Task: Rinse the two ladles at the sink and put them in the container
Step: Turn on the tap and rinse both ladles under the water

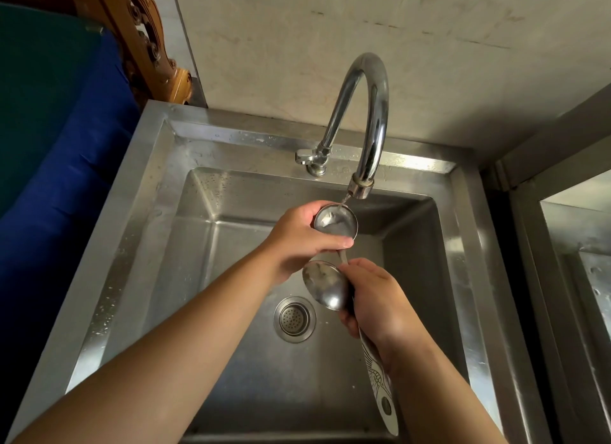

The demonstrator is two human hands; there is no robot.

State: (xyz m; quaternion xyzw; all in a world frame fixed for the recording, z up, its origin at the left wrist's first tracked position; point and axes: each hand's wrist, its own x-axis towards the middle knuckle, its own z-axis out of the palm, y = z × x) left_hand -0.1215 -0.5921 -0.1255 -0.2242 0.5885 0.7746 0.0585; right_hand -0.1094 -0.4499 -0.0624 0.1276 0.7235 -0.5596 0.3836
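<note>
A thin stream from the curved chrome faucet (363, 113) falls into the bowl of a round steel ladle (335, 221) held over the square stainless steel sink (139, 245). The left hand (297, 242) cups that bowl, grip curled around its rim. The right hand (377, 303) is clenched on both handles, the second steel ladle (325, 283) lying just below the first, above the round drain strainer (294, 318).
</note>
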